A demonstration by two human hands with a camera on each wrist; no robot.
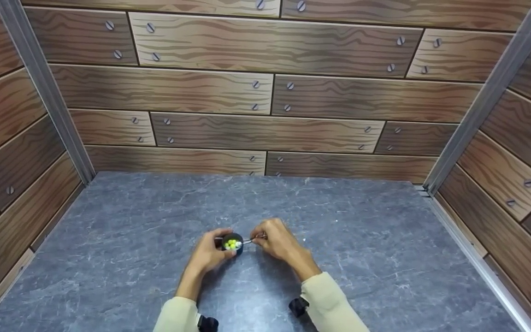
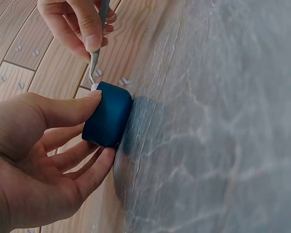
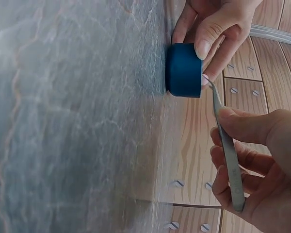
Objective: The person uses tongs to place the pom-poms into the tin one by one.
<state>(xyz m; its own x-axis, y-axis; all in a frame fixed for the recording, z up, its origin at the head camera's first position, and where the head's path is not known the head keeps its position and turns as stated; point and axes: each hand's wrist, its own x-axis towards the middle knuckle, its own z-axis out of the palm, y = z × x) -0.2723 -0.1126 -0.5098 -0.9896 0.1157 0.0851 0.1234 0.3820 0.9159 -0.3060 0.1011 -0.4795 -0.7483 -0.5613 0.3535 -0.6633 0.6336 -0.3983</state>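
Observation:
A small dark blue cup (image 2: 109,116) stands on the grey marbled tabletop, with several yellow-green and white bits (image 1: 231,244) inside it. My left hand (image 1: 209,251) holds the cup by its sides, thumb at the near rim and fingers around the far side. Pinched between thumb and fingers of my right hand (image 1: 275,240) is a pair of metal tweezers (image 3: 228,145) with a bent tip. That tip reaches the cup's rim, where a small whitish piece (image 3: 205,79) shows against it; whether the tweezers grip the piece, I cannot tell.
Beneath both hands spreads the grey marbled table (image 1: 376,258). Tiny white specks (image 1: 304,240) lie on it to the right of my right hand. Wood-print walls (image 1: 265,92) enclose the back and sides, with metal posts (image 1: 477,101) at the corners.

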